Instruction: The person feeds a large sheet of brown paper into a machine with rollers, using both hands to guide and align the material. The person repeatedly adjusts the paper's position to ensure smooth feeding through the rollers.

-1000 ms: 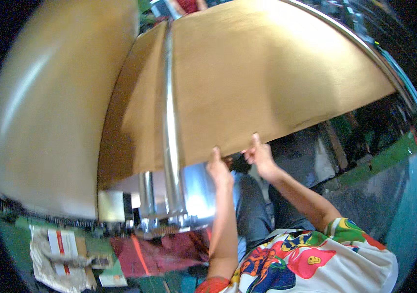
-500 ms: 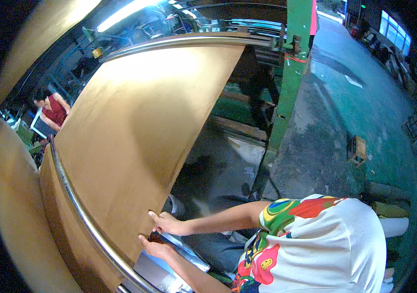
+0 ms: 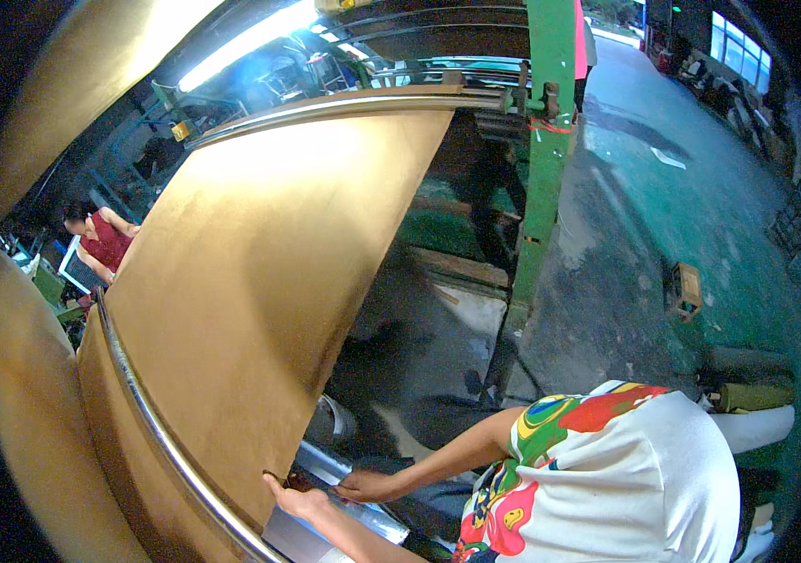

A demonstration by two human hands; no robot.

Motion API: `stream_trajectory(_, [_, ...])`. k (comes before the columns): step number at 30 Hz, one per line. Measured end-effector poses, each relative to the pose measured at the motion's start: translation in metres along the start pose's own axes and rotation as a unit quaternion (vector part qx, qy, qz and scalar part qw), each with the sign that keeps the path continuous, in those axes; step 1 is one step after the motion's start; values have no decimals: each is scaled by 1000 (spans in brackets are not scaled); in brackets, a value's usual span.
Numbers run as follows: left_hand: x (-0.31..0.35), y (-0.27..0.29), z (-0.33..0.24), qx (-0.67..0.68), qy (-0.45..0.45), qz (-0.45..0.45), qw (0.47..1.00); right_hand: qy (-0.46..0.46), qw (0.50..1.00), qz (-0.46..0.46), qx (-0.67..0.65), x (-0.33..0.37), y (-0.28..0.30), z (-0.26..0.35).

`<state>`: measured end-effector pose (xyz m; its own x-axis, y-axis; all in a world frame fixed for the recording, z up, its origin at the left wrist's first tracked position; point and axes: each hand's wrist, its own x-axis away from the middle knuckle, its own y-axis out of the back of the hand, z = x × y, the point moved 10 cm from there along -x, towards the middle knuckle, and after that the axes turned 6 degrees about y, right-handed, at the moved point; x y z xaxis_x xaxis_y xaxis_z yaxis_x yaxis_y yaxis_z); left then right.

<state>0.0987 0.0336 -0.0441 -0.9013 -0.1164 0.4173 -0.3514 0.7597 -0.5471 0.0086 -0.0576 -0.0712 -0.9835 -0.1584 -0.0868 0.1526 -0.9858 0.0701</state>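
Note:
A wide brown sheet (image 3: 231,281), smooth like leather or coated fabric, slopes down from a far roller to the metal bar near me. My left hand (image 3: 302,499) is at its near right edge, thumb on top and fingers under, pinching the edge. Just right of it, my right hand (image 3: 369,486) is away from the sheet with fingers curled together; what they hold, if anything, is hidden. A shiny silvery strip (image 3: 323,462) lies beside and below both hands. Something dark shows between the hands, too small to name.
A curved metal bar (image 3: 161,432) crosses in front of the sheet, and a far roller (image 3: 353,101) carries its top. A green post (image 3: 546,188) stands at right. On the floor is a brown crate (image 3: 685,289). A person in a red top (image 3: 109,239) works at far left.
My right hand has left the sheet's edge and moved down and to the right. My left hand stays at the edge, slightly lower in view. The whole view has shifted a little.

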Motion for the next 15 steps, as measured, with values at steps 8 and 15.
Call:
stream_trajectory(8, [-6, 14, -7, -29, -50, -32, 998, 121, 991, -10, 47, -1, -2, 2])
stream_trajectory(15, [-13, 15, -10, -41, -128, -77, 988, 212, 976, 20, 48, 12, -5, 17])
